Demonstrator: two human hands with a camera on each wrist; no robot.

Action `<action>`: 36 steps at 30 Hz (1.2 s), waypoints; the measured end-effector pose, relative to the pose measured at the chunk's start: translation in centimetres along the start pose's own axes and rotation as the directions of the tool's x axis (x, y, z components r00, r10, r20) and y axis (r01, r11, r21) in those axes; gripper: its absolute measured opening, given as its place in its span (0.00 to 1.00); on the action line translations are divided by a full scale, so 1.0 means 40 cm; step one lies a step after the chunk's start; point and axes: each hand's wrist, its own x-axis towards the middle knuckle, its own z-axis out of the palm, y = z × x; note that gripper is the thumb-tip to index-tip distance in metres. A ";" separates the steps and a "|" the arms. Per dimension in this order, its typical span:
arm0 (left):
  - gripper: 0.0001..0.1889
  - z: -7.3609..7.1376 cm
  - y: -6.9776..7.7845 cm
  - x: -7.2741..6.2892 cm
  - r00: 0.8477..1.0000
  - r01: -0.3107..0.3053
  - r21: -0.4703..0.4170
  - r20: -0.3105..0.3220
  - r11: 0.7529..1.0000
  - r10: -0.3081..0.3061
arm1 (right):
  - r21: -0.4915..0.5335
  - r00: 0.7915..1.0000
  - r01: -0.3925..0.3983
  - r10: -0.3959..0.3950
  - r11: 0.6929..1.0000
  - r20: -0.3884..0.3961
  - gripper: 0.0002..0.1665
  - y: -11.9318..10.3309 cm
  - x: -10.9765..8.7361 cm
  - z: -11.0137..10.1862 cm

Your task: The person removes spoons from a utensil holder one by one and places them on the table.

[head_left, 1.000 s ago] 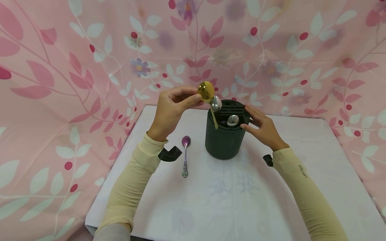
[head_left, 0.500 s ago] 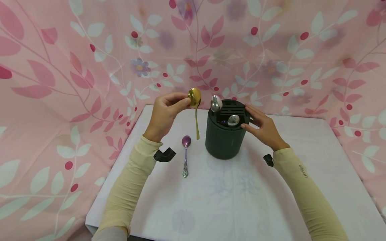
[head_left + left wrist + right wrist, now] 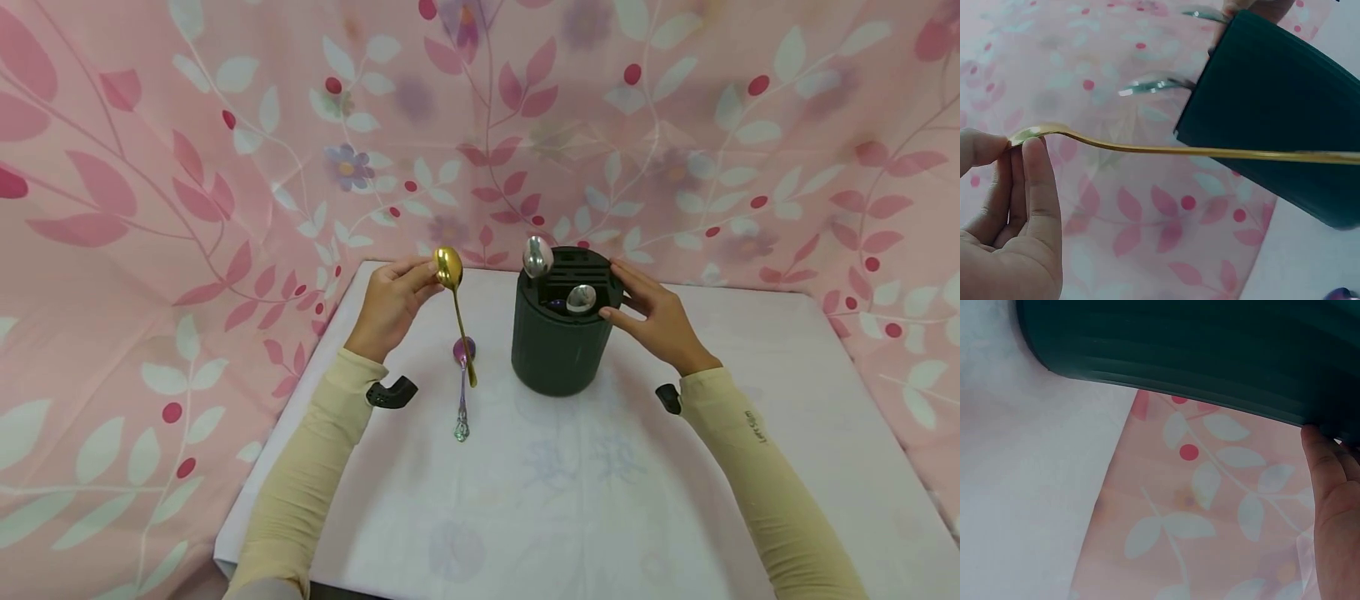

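My left hand point(image 3: 392, 300) pinches a gold spoon point(image 3: 449, 267) by its bowl, between thumb and fingers. The spoon's long handle hangs down, overlapping a purple spoon point(image 3: 462, 400) on the table in the head view. In the left wrist view the gold spoon point(image 3: 1179, 150) crosses in front of the dark green utensil holder point(image 3: 1272, 100). My right hand point(image 3: 656, 321) grips the rim of this utensil holder point(image 3: 558, 354), thumb at the front and fingers at the far side. Two silver spoons stick out of the holder, one at the left point(image 3: 537, 257), one at the front point(image 3: 581, 299).
A white cloth point(image 3: 600, 517) covers the table. The holder stands upright near its back edge, with slots in its top. Pink leaf-patterned fabric point(image 3: 420, 100) hangs close behind and to the left.
My left hand has drawn the gold spoon leftward and down, away from the utensil holder to above the purple spoon. My right hand has stayed at the holder's rim.
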 end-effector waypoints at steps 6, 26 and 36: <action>0.06 -0.057 -0.032 0.008 0.988 0.133 -0.074 -0.066 0.988 -0.138 | 0.012 1.000 0.006 -0.006 1.000 0.000 0.42 -0.001 -0.001 -0.002; 0.04 -0.266 -0.196 0.037 0.839 0.432 -0.233 -0.250 0.871 -0.483 | 0.015 1.000 -0.002 0.002 1.000 -0.005 0.44 0.073 0.004 0.009; 0.05 -0.307 -0.242 0.041 0.785 0.518 -0.169 -0.294 0.839 -0.545 | -0.003 1.000 -0.006 0.006 1.000 0.001 0.42 -0.005 0.003 0.001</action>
